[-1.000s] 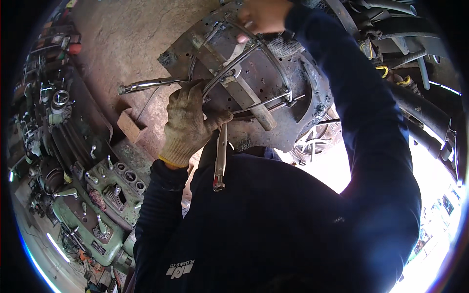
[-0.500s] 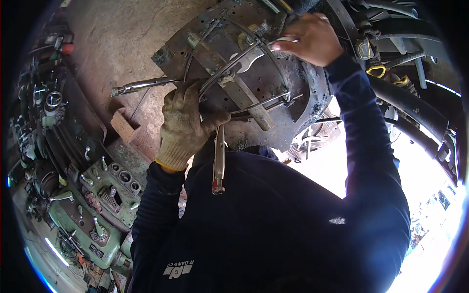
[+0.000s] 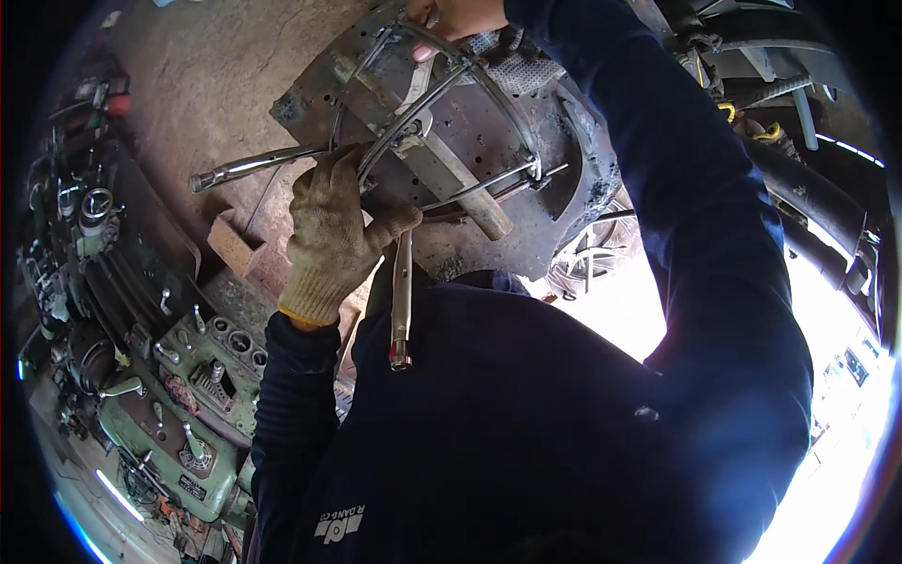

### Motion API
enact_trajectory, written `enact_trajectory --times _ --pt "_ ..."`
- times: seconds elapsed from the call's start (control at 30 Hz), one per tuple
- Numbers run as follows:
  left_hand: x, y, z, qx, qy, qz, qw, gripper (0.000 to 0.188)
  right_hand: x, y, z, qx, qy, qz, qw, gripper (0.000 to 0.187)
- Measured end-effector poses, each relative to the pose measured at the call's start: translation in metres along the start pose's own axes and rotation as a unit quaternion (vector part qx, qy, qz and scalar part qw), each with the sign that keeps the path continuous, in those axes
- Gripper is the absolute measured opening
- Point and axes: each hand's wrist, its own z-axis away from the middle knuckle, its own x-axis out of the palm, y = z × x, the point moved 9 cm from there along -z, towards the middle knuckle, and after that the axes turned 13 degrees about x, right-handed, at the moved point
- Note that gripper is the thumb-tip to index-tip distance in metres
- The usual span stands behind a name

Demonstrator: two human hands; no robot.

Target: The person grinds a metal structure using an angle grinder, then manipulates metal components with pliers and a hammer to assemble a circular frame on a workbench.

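My bare right hand (image 3: 460,21) is closed on the far end of a steel wrench (image 3: 419,91). The wrench's near head sits at a bolt (image 3: 410,141) on a flat steel bar (image 3: 460,179). That bar lies across a dark, drilled metal plate (image 3: 451,249). Over the plate stands a frame of bent metal rods (image 3: 512,105). My left hand (image 3: 331,226), in a dirty knit work glove, is closed on the frame's near left corner. Two shiny metal legs stick out by it, one to the left (image 3: 254,167) and one toward me (image 3: 401,301).
A grey dotted glove (image 3: 521,75) lies on the plate's far side. A green machine with levers (image 3: 169,451) stands at the lower left. A brown block (image 3: 233,242) is on the floor. Pipes and metal stock (image 3: 799,179) crowd the right side.
My right hand has swung to the left, turning the wrench from pointing rightward to pointing away from me. My left hand keeps its hold; the view has shifted slightly.
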Motion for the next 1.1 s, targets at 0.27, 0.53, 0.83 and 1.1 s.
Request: enact_trajectory --times 0.27,0.53,0.83,1.1 --pt "0.0 -0.004 0.008 -0.04 0.0 0.029 0.999 0.088 0.011 -0.057 0.166 0.313 0.179 -0.025 0.932 0.039" --pt "0.005 -0.008 0.008 -0.058 -0.025 0.022 0.998 0.09 -0.046 -0.039 0.197 0.233 0.357 0.002 0.904 0.042" --pt "0.005 -0.008 0.01 -0.056 -0.025 0.024 0.998 0.085 -0.061 -0.035 0.117 0.121 0.165 -0.022 0.979 0.046" --pt "0.002 -0.004 0.008 -0.017 -0.003 0.009 1.0 0.083 -0.029 -0.004 0.028 0.066 -0.029 -0.112 0.991 0.04"
